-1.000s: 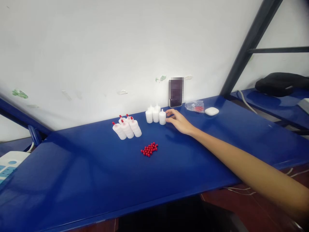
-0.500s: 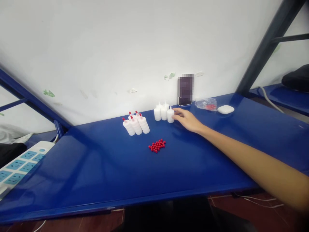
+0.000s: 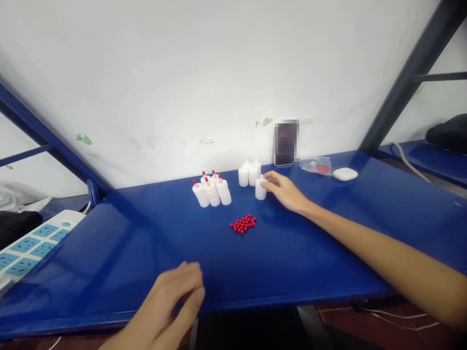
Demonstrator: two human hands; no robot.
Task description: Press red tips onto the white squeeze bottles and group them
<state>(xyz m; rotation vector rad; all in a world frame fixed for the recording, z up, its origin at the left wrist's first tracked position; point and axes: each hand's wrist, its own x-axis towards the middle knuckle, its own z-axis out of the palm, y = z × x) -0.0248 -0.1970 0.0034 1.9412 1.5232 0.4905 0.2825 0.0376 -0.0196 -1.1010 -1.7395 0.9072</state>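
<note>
My right hand (image 3: pixel 286 192) pinches a white squeeze bottle (image 3: pixel 260 189) between thumb and fingers. The bottle is upright, with an uncapped nozzle, in front of a small group of similar bottles (image 3: pixel 243 176). My left hand (image 3: pixel 177 296) is over the table's front edge, slightly blurred, its fingers loosely curled, a gap beside the thumb and nothing seen in it. Several small red caps (image 3: pixel 243 224) lie in a loose patch between the hands. Left of the held bottle, several white bottles with red caps on their tips (image 3: pixel 212 193) stand close together.
On the blue table (image 3: pixel 146 243), a phone (image 3: pixel 286 143) leans against the wall. Right of it are a clear bag with red pieces (image 3: pixel 316 166) and a white rounded case (image 3: pixel 345 174). A power strip (image 3: pixel 36 245) lies at the left. Blue metal posts (image 3: pixel 397 82) rise on both sides.
My right hand has drawn the bottle toward me, away from the other uncapped bottles. My left hand has entered from the bottom. The view has shifted slightly.
</note>
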